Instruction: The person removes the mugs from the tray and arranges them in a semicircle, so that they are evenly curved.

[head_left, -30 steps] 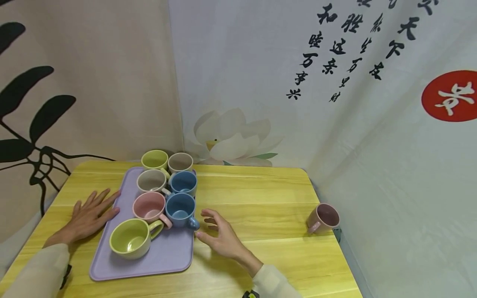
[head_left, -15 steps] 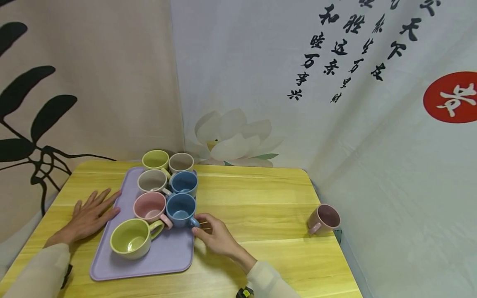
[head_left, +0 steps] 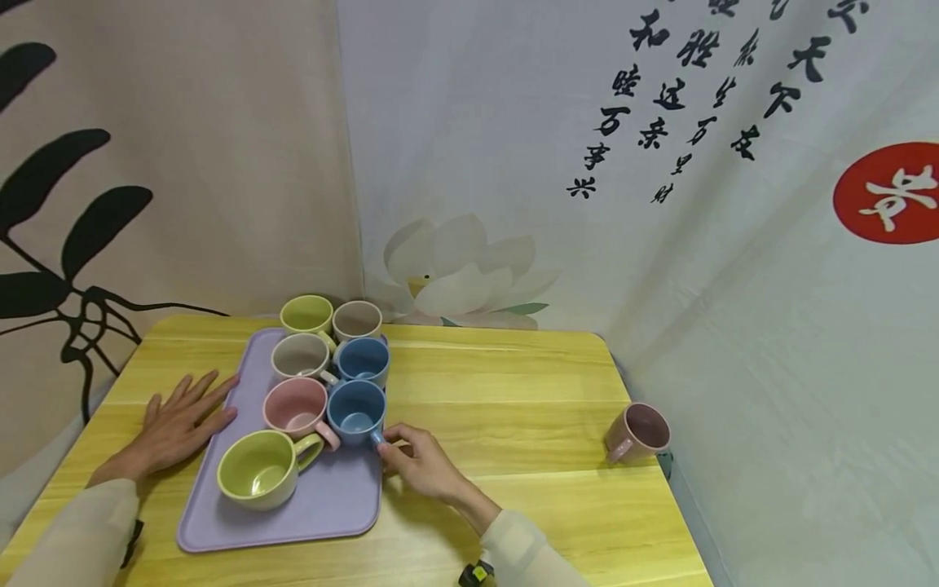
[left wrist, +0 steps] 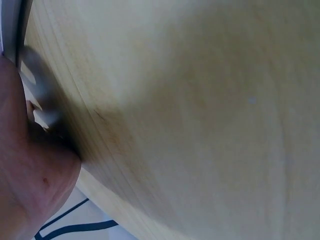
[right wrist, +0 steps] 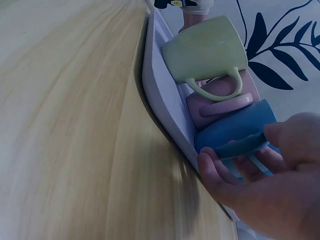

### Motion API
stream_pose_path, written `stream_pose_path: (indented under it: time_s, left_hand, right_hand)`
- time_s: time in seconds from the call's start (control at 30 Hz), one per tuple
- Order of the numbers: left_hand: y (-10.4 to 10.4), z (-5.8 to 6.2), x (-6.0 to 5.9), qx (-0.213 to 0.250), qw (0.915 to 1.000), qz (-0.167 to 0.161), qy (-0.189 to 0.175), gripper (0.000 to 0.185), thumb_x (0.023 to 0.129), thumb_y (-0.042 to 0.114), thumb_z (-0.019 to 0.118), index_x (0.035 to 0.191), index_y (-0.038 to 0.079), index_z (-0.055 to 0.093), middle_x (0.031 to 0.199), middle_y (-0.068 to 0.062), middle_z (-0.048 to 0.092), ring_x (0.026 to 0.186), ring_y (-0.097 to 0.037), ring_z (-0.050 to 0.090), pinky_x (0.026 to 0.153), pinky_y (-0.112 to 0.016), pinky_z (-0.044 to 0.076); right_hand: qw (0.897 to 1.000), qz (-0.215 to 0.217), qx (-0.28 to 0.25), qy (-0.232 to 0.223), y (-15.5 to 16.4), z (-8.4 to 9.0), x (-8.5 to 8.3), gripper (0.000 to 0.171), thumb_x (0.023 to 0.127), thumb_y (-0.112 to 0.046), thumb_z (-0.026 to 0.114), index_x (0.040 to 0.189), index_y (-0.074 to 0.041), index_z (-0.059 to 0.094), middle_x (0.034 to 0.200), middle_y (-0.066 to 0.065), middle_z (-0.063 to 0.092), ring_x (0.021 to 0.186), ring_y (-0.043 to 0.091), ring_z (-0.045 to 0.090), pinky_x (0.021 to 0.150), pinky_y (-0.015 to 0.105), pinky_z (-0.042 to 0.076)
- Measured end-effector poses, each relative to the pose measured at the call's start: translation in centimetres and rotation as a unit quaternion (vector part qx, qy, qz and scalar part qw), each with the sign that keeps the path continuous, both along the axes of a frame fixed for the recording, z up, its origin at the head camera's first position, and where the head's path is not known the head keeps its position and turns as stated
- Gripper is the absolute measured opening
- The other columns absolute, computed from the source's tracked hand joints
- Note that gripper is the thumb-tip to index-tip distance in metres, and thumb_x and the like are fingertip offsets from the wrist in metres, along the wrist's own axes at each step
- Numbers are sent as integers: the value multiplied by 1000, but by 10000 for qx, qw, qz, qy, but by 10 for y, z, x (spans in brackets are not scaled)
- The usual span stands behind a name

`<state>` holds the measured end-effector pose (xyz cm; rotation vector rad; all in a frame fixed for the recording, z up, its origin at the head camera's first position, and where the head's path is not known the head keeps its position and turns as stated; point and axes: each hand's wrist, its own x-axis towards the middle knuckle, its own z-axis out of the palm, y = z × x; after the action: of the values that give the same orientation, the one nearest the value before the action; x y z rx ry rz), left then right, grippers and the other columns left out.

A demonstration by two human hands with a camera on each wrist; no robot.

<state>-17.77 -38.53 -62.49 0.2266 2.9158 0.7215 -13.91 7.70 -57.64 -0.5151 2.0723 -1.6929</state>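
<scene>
A purple tray [head_left: 333, 505] lies on the left of the table with several mugs standing on it. My right hand [head_left: 429, 465] pinches the handle of the nearer blue mug [head_left: 357, 414] at the tray's right edge; in the right wrist view, thumb and fingers are around that blue handle [right wrist: 240, 146]. My left hand [head_left: 179, 424] lies flat and spread, its fingertips at the tray's left rim. Beside the held mug is a pink mug [head_left: 295, 408], and nearer to me a wide yellow-green mug [head_left: 257, 471]. A second blue mug [head_left: 363, 361] stands right behind the held one.
Farther back on the tray are a pale grey mug [head_left: 299, 357], a taupe mug [head_left: 357, 320] and another yellow-green mug [head_left: 306, 315]. A dusty-pink mug [head_left: 637, 434] stands near the right edge of the wooden table [head_left: 506, 383]. Printed curtains hang behind.
My right hand has moved left to the nearer blue mug and now pinches its handle, which has swung slightly toward me. The left hand and the other mugs have stayed put.
</scene>
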Motion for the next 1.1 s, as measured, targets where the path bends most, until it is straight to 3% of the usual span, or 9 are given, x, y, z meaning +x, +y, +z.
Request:
stream_pose_path:
  time_s: [0.13, 0.4, 0.93, 1.1]
  left_hand:
    - [0, 0, -1, 52, 10000, 1, 7, 78, 119, 58, 43, 183, 23, 15, 185, -38, 5, 167, -73, -8, 122, -95, -12]
    - [1, -1, -1, 47, 10000, -1, 64, 78, 119, 57, 44, 183, 23, 15, 185, -37, 6, 167, -73, -7, 122, -96, -12]
    - [2, -3, 0, 34, 10000, 11, 77, 77, 119, 57, 44, 183, 24, 15, 185, -37, 6, 167, -72, -7, 122, -95, -11]
    - [2, -3, 0, 7, 10000, 20, 97, 77, 119, 57, 43, 183, 24, 15, 186, -36, 5, 167, -72, -7, 122, -95, -12]
  right_hand:
    - [9999, -25, -50, -154, -3, 0, 0, 22, 117, -11, 62, 127, 5, 72, 130, 34, 73, 116, 50, 80, 95, 43, 71]
    - [9999, -123, -22, -18, -4, -1, 0, 20, 116, -11, 64, 119, 7, 73, 120, 31, 78, 111, 52, 80, 94, 45, 71]
    - [9991, -241, -334, -88, 5, -4, 4, 22, 116, -9, 63, 116, 10, 74, 117, 34, 78, 119, 58, 79, 101, 38, 69]
    - [9991, -230, -362, -29, 11, -5, 8, 23, 116, -9, 62, 117, 11, 74, 119, 38, 78, 119, 58, 78, 106, 45, 67]
